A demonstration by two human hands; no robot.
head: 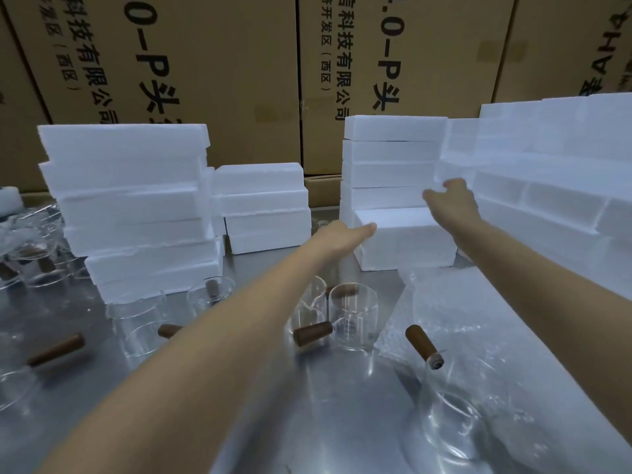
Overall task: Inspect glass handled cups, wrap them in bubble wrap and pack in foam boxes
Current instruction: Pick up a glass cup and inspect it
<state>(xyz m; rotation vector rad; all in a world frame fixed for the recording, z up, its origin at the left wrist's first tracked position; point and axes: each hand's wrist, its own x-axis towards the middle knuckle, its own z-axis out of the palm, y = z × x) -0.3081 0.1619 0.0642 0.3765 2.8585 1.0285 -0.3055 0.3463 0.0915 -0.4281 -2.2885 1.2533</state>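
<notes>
You reach both arms forward over the steel table (280, 422). Your left hand (345, 236) touches the left end of a foam box (405, 239) that sits on the table in front of a stack of foam boxes (386, 162). Your right hand (451, 200) is raised above that box's far right side, fingers loosely curled near the stack; whether it touches foam is unclear. Below your arms stand glass cups (352, 316) with brown handles. One cup (448, 415) lies on bubble wrap (478, 323) at lower right. Cardboard cartons (219, 63) rise behind.
</notes>
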